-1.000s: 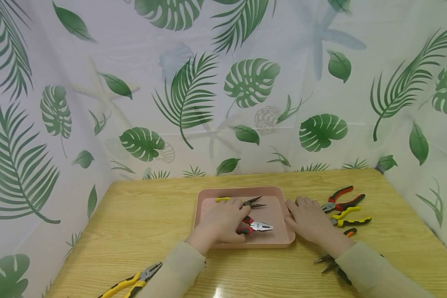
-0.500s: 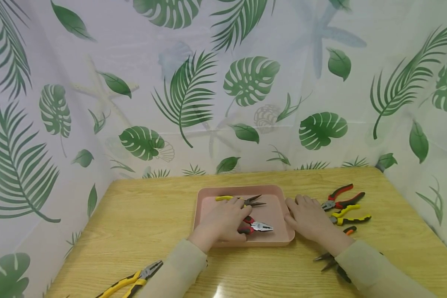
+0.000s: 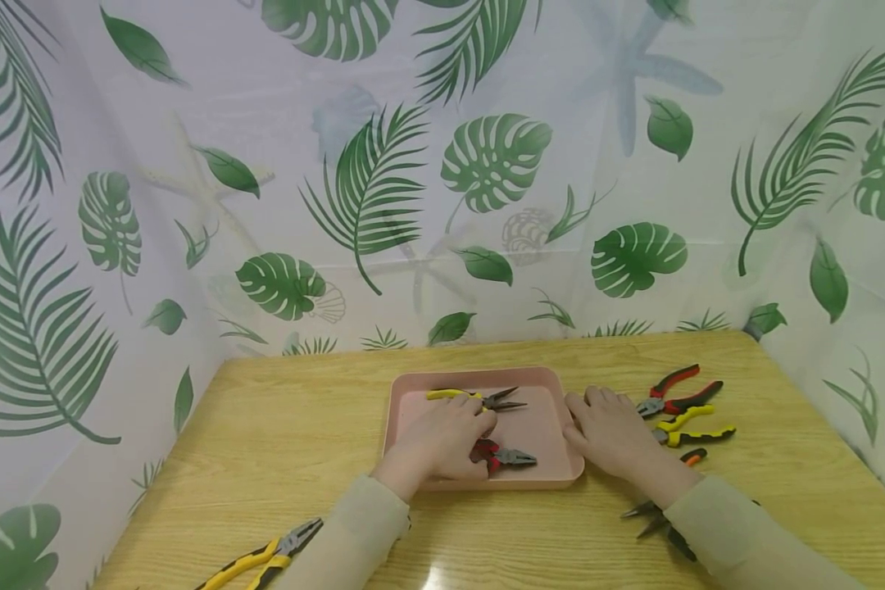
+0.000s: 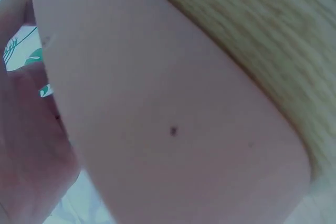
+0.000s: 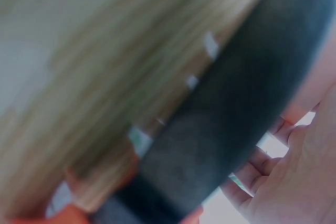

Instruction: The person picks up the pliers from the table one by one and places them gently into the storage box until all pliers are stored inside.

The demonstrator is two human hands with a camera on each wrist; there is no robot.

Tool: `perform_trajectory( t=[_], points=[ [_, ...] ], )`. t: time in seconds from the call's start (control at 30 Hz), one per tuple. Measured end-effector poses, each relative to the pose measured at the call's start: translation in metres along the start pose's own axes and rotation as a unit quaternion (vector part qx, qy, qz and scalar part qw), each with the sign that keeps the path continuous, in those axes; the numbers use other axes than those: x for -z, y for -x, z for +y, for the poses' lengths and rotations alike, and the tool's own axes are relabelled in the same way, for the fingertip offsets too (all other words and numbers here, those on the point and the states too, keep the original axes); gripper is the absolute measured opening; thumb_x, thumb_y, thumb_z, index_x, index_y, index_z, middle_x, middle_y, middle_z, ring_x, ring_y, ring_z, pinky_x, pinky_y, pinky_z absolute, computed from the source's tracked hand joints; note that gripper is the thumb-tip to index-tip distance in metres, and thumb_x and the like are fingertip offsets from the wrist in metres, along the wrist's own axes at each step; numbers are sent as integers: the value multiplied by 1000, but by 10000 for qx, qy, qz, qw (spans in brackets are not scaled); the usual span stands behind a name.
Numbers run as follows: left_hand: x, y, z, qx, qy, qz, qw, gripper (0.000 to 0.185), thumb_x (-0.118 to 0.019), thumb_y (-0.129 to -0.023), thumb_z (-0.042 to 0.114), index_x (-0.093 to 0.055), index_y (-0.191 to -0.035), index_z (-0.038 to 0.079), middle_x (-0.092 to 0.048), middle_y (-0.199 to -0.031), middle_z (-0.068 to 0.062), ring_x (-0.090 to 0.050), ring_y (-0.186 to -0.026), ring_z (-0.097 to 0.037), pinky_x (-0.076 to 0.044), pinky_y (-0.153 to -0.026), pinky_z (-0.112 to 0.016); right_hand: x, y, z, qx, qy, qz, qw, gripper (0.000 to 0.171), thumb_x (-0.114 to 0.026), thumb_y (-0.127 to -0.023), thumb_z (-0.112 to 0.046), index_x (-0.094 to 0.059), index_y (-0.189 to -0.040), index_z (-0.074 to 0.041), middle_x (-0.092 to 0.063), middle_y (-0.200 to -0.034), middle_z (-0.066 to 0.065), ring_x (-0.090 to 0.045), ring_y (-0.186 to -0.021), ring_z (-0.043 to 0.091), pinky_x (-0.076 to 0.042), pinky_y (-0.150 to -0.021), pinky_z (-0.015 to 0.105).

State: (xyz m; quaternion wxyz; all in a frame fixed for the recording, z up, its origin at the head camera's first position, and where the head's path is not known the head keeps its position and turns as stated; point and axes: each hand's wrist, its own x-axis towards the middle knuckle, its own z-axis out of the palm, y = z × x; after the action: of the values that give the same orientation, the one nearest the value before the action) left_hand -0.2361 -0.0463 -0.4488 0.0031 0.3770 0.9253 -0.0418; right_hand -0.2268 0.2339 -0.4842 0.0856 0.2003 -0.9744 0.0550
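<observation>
A pink tray sits mid-table. Inside it, yellow-handled long-nose pliers lie along the far side. Nearer me lie red-handled pliers, jaws pointing right. My left hand lies in the tray with its fingers curled over the red pliers' handles, which it hides. My right hand lies flat on the table, thumb against the tray's right rim. The left wrist view is filled by the tray's pink surface. The right wrist view is blurred, with a dark handle close to the lens.
Right of the tray lie red-and-black pliers, yellow-and-black pliers and an orange-tipped tool. Dark pliers poke out from under my right forearm. Yellow pliers lie at the front left. Leaf-print curtains wall the table on three sides.
The red-handled pliers have turned under my left hand; their jaws now look darker and sit slightly nearer me. My right hand has not moved.
</observation>
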Motion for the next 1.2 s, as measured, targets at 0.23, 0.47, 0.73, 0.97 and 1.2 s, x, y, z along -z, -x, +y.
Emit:
perform_trajectory(
  t=[0.23, 0.47, 0.73, 0.97, 1.2],
  points=[
    [5, 1, 1, -51, 19, 105, 9999, 31, -78, -86, 44, -59, -101, 25, -53, -101, 8, -50, -100, -12, -39, -85, -29, -1, 1, 1, 23, 12, 17, 10000, 14, -57, -104, -26, -55, -98, -13, -49, -88, 8, -41, -78, 24, -34, -71, 40],
    [8, 2, 2, -86, 105, 136, 9998, 33, -80, -85, 42, -57, -103, 26, -53, -103, 8, -48, -99, -12, -38, -84, -28, -1, 1, 0, 28, 11, 25, 10000, 14, -58, -104, -25, -55, -97, -13, -50, -88, 9, -42, -78, 24, -33, -71, 40],
    [13, 2, 2, -112, 56, 207, 9997, 31, -78, -85, 40, -57, -103, 26, -52, -103, 8, -47, -97, -13, -38, -87, -30, 0, 0, 0, 39, -5, 32, 10000, 14, -58, -103, -25, -56, -98, -13, -49, -88, 8, -41, -78, 24, -33, -71, 40],
    [14, 3, 0, -134, -2, 268, 9995, 32, -76, -86, 39, -61, -110, 24, -53, -104, 8, -47, -99, -14, -37, -88, -31, -1, 0, 1, 56, 22, 45, 10000, 14, -58, -104, -26, -55, -97, -14, -50, -88, 8, -42, -78, 24, -34, -71, 40],
    [16, 6, -1, -133, -10, 305, 9994, 35, -76, -86, 39, -63, -114, 24, -55, -108, 7, -49, -102, -15, -40, -91, -33, -2, 0, 1, 44, 76, 51, 9999, 15, -59, -104, -27, -55, -97, -14, -52, -89, 9, -44, -79, 25, -36, -71, 42]
  ],
)
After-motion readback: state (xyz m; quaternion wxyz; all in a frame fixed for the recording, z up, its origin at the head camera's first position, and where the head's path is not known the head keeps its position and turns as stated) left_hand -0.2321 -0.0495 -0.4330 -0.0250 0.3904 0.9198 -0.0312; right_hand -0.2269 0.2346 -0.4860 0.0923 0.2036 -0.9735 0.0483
